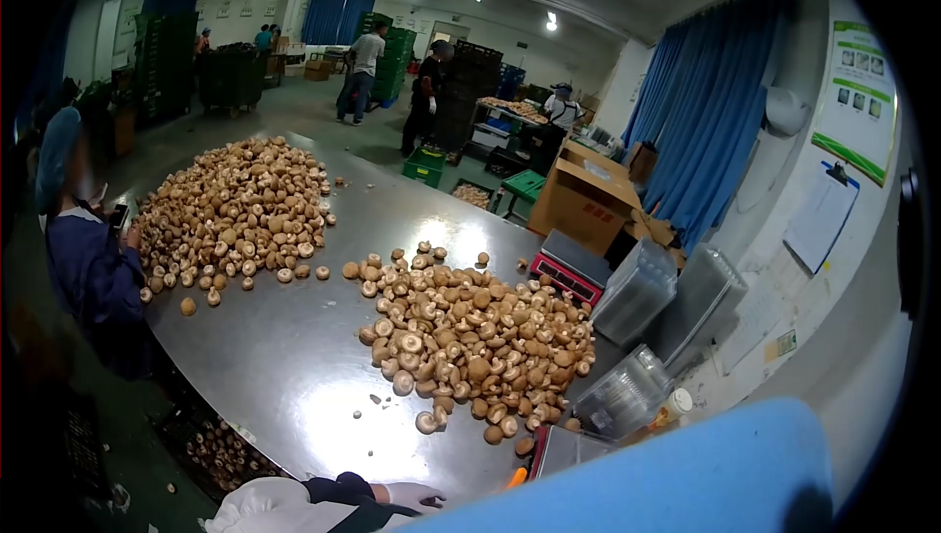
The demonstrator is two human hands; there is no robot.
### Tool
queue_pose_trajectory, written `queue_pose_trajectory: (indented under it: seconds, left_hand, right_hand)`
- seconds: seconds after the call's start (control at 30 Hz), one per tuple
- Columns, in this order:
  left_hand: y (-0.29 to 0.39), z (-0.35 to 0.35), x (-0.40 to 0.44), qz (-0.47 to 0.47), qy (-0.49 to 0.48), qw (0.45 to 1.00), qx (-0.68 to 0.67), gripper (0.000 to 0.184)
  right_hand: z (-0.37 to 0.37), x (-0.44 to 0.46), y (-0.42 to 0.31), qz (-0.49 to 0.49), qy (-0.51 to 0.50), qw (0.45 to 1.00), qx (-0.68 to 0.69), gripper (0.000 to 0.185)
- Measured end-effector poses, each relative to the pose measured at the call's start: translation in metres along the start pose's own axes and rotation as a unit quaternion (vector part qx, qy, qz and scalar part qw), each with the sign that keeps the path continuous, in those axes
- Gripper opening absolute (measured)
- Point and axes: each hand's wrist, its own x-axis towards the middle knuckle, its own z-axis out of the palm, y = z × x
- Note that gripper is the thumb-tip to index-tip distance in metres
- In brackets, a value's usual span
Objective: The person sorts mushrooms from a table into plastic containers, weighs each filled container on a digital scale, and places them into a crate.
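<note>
At the bottom edge, what appears to be my left hand (414,496) in a white glove lies at the near rim of the metal table (294,376). Its visible fingers point right and look stretched out, with nothing seen in them. A white sleeve and a dark cuff lead to it. My right hand is out of sight; a large blue shape (667,469) covers the lower right. Beyond the hand, a heap of brown mushrooms (470,332) spreads over the table's right half. An orange object (518,477) shows beside a red-edged scale (564,450), partly hidden.
A larger mushroom heap (245,205) lies far left, beside a person in a blue cap (93,229) holding a phone. Another scale (569,266), clear plastic trays (637,293) and a cardboard box (588,200) line the right side. A mushroom crate (221,455) stands below the left edge.
</note>
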Motion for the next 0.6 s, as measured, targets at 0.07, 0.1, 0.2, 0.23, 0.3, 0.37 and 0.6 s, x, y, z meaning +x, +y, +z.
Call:
queue_pose_trajectory:
  seconds: [0.07, 0.1, 0.2, 0.23, 0.3, 0.37, 0.6]
  left_hand:
    - [0.018, -0.007, -0.013, -0.007, 0.028, 0.999, 0.022, 0.064]
    - [0.031, -0.012, -0.022, -0.009, 0.054, 0.997, 0.044, 0.063]
    - [0.039, -0.031, -0.040, -0.006, 0.126, 0.992, 0.019, 0.060]
    - [0.039, -0.036, -0.047, 0.003, 0.173, 0.985, 0.014, 0.059]
    - [0.080, -0.057, -0.075, -0.041, 0.279, 0.959, -0.038, 0.052]
    - [0.057, -0.080, -0.077, 0.019, 0.384, 0.923, 0.000, 0.044]
    - [0.040, -0.201, -0.088, 0.000, 0.593, 0.790, 0.158, 0.037]
  right_hand:
    - [0.016, -0.017, -0.012, -0.025, -0.026, 0.999, 0.023, 0.015]
    - [0.025, -0.026, -0.018, -0.036, -0.041, 0.998, 0.036, 0.015]
    - [0.052, -0.053, -0.034, -0.064, -0.089, 0.990, 0.084, 0.016]
    - [0.060, -0.055, -0.042, -0.063, -0.102, 0.987, 0.103, 0.016]
    - [0.079, -0.046, -0.064, -0.017, -0.132, 0.980, 0.146, 0.017]
    - [0.099, -0.020, -0.090, 0.058, -0.158, 0.963, 0.210, 0.021]
    - [0.195, 0.052, -0.097, 0.080, -0.244, 0.953, 0.157, 0.028]
